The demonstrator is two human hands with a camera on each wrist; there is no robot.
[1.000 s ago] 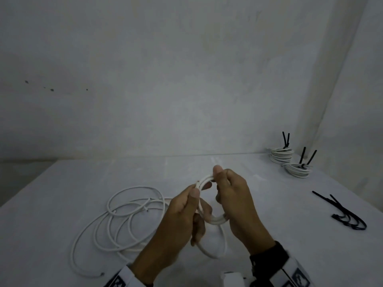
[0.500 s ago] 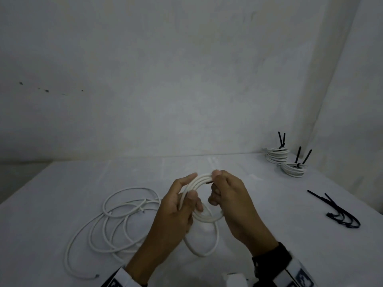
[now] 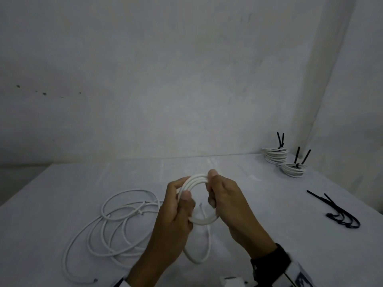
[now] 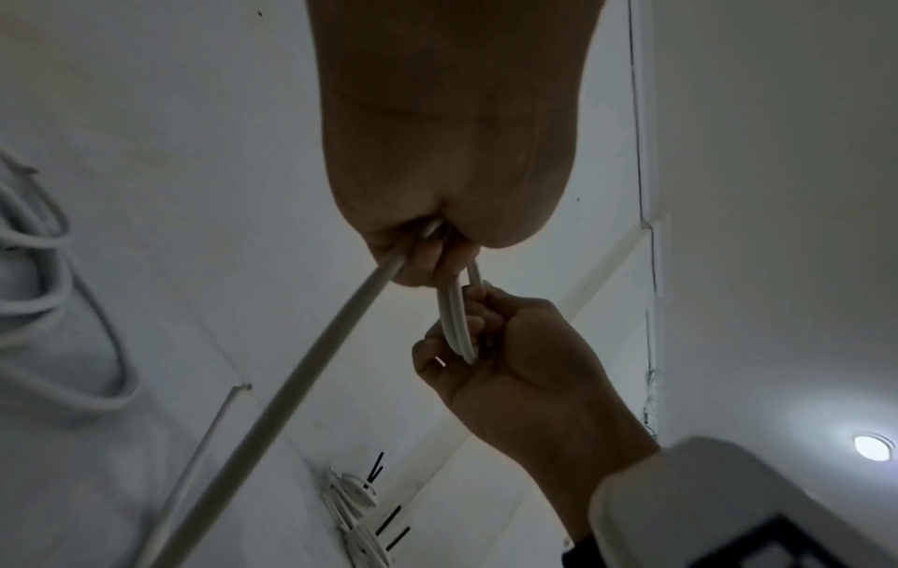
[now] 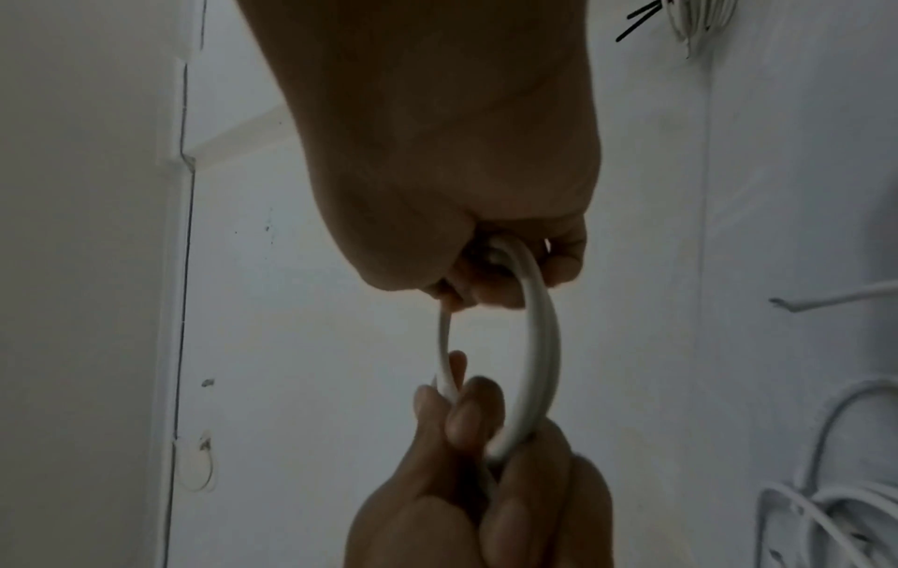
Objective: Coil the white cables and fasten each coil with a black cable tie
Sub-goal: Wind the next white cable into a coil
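Gripping a small coil of white cable above a white tabletop, a person holds both hands raised at the centre of the head view. The left hand curls its fingers round the coil's left side, thumb pressed over the strands, while the right hand pinches the top right of the loop between thumb and curled fingers. In the right wrist view, the loop stands on edge between the two hands. One strand runs down from the left hand in the left wrist view, and a slack loop hangs below the coil to the tabletop.

Left of the hands, loose white cables sprawl in wide, overlapping rings on the tabletop. At the far right corner sit two finished coils, just beside each other, each with black tie ends sticking upward. Nearer on the right, well apart from the hands, lies a bundle of spare black cable ties. Bare, pale walls meet behind the tabletop, with a few dark specks on the left.
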